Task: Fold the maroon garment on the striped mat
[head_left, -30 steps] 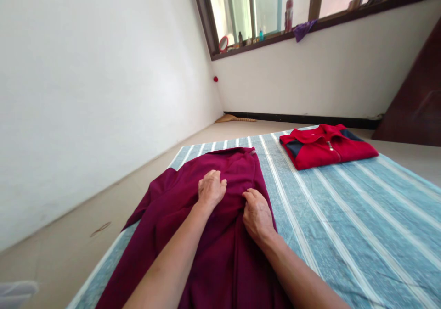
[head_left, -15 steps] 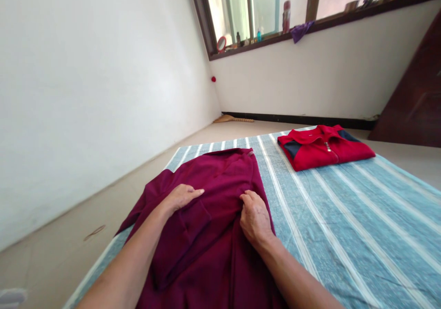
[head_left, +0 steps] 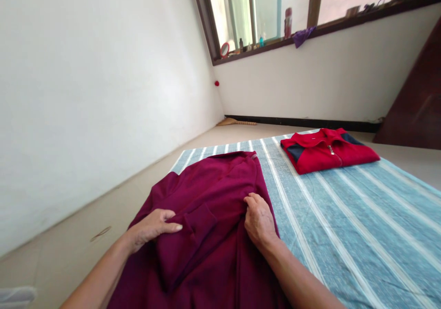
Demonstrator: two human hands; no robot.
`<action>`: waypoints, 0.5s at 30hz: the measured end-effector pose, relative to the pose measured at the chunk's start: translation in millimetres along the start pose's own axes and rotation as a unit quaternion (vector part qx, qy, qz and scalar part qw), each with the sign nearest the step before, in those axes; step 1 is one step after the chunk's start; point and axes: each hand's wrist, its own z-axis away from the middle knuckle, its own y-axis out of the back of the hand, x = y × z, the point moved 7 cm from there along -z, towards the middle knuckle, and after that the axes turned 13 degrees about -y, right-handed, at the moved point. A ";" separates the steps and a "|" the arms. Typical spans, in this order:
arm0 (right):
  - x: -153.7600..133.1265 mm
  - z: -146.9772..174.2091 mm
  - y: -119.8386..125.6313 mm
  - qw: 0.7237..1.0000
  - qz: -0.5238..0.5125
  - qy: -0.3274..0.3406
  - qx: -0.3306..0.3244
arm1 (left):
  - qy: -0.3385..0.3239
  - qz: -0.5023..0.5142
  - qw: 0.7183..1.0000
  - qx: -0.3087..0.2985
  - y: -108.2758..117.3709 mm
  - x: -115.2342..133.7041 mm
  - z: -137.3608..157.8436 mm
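A maroon long-sleeved top (head_left: pixel 206 185) lies spread over the near left part of the striped cloth, one sleeve (head_left: pixel 198 226) folded across its front. My left hand (head_left: pixel 151 228) rests at the left side of that sleeve, thumb and forefinger apart; the other fingers are mostly hidden. Along the right side of the top, my right hand (head_left: pixel 258 219) is closed with its fingertips pinching the fabric. A folded red jacket (head_left: pixel 330 150) with dark blue shoulders and a zip sits farther off to the right.
The blue and white striped cloth (head_left: pixel 330 221) covers the flat surface beneath the clothes. A white wall (head_left: pixel 103 84) rises at the left. Beyond are a broom (head_left: pixel 236 122) on the floor and a windowsill (head_left: pixel 268 44) with a red flask (head_left: pixel 288 23), purple cloth (head_left: pixel 303 36) and small bottles.
My left hand has moved left and nearer to me, away from the middle of the top, with thumb and forefinger spreading. My right hand stays at the right side. The view has shifted slightly.
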 end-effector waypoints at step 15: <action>-3.4 2.5 -0.3 1.000 0.002 0.014 0.005 | 0.048 0.172 0.981 0.082 8.8 -22.5 18.6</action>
